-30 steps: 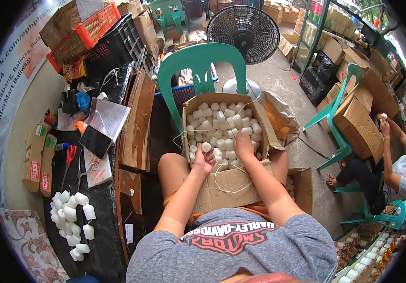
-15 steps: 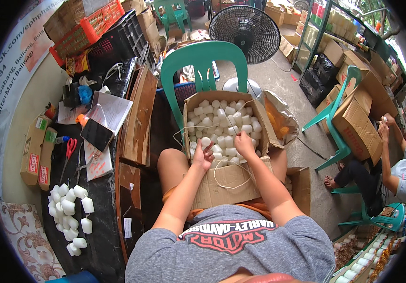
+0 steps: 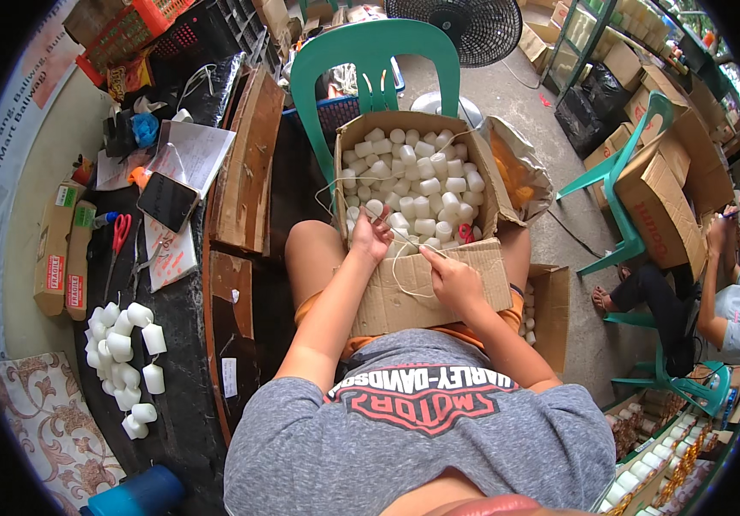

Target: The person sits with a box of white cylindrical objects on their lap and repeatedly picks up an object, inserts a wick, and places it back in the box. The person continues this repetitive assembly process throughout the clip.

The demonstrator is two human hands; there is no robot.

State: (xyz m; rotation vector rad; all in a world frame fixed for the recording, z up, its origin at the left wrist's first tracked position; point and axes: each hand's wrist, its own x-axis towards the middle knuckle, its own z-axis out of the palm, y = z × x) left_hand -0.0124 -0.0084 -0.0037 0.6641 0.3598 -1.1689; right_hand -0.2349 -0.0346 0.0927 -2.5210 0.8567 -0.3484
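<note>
A strung cluster of small white plastic caps (image 3: 125, 361) is laid on the black desk (image 3: 185, 413). Thin white string (image 3: 404, 273) is pinched by the left hand (image 3: 372, 236) and right hand (image 3: 452, 277) over the open cardboard box (image 3: 439, 292), where many loose white caps (image 3: 417, 185) are left, seemingly unstrung.

Grey concrete floor (image 3: 507, 95) under daylight, a green plastic chair (image 3: 370, 64) dead ahead, a black fan (image 3: 477, 26) behind it, another green chair (image 3: 623, 168) right, stacked cardboard boxes (image 3: 662, 198) beyond.
</note>
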